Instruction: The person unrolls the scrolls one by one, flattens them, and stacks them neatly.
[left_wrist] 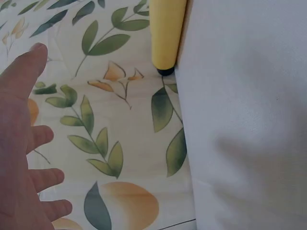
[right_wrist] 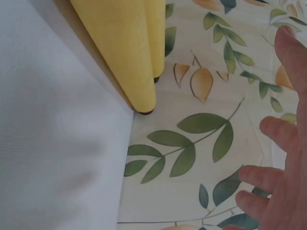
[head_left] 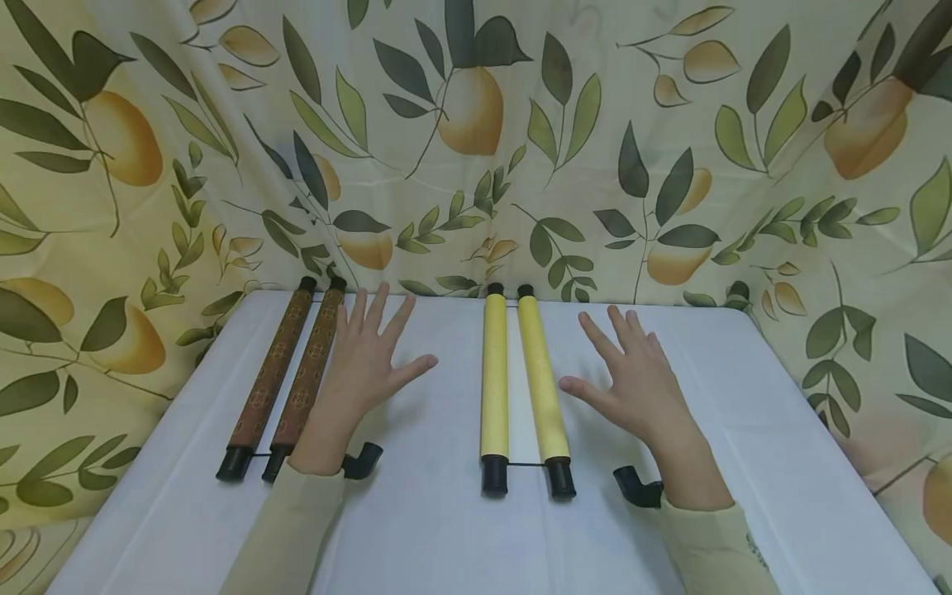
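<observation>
In the head view a yellow scroll [head_left: 495, 376] with two rolled sides and black end knobs lies lengthwise at the middle of the table. To its left is a brown patterned scroll [head_left: 268, 372], also with two rolls and black knobs. My left hand [head_left: 364, 368] is spread with straight fingers and overlaps the right roll of the brown scroll. On the other side of the yellow scroll, my right hand [head_left: 640, 384] spreads its fingers, the thumb pointing toward the yellow roll. Neither hand holds anything. Both wrist views show yellow rolls [right_wrist: 115, 48] near the table edge.
A white cloth covers the table [head_left: 431, 529]. Behind and beside it hangs a curtain [head_left: 476, 198] printed with leaves and fruit. A black curved piece [head_left: 363, 461] sits at the left wrist, and a similar black piece [head_left: 638, 487] at the right.
</observation>
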Tool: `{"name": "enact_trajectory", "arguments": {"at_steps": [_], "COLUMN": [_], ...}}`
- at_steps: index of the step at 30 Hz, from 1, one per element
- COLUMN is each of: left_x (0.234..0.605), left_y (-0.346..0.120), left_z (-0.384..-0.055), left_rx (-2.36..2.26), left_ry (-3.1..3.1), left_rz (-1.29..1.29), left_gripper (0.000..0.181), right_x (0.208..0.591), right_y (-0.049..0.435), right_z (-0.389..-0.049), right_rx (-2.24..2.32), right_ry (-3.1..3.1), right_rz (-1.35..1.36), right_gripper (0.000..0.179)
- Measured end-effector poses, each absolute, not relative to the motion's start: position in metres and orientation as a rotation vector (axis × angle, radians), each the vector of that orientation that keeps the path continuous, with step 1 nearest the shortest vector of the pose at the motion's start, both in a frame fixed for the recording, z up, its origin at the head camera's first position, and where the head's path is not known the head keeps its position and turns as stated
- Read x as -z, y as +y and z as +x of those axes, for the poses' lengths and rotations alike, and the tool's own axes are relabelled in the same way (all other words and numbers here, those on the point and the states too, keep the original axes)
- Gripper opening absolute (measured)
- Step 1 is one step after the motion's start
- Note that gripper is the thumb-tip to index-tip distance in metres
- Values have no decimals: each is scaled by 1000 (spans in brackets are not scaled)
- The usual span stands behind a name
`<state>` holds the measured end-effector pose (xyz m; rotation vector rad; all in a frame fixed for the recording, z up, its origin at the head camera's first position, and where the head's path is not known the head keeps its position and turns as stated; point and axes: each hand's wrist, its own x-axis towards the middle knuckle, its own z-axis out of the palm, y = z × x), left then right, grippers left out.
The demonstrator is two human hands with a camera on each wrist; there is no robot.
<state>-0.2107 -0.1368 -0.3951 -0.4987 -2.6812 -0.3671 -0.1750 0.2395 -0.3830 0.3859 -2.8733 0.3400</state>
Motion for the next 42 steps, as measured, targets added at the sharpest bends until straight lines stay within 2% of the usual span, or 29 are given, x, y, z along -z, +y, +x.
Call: {"name": "enact_trajectory", "arguments": {"at_steps": [11, 25, 37, 42], "left_x": [406, 425, 440, 442], "left_y": [-127, -85, -66, -65], "left_z": [-208, -198, -188, -186], "left_rx": [327, 236, 266, 367], "left_ry": [-2736, -2816, -2940, -2973], "left_rz": [-544, -770, -975, -1025], "left_gripper": [93, 85, 80, 72], "right_x": [397, 417, 425, 427], "right_y": [229, 208, 200, 199], "right_z": [-176, -174, -173, -173], "right_rx": [-326, -412, -388, -405], "right_ry": [-2860, -2973, -3078, -3099], "right_rz": [456, 657, 653, 665], "right_gripper": [96, 87, 83, 80]}}
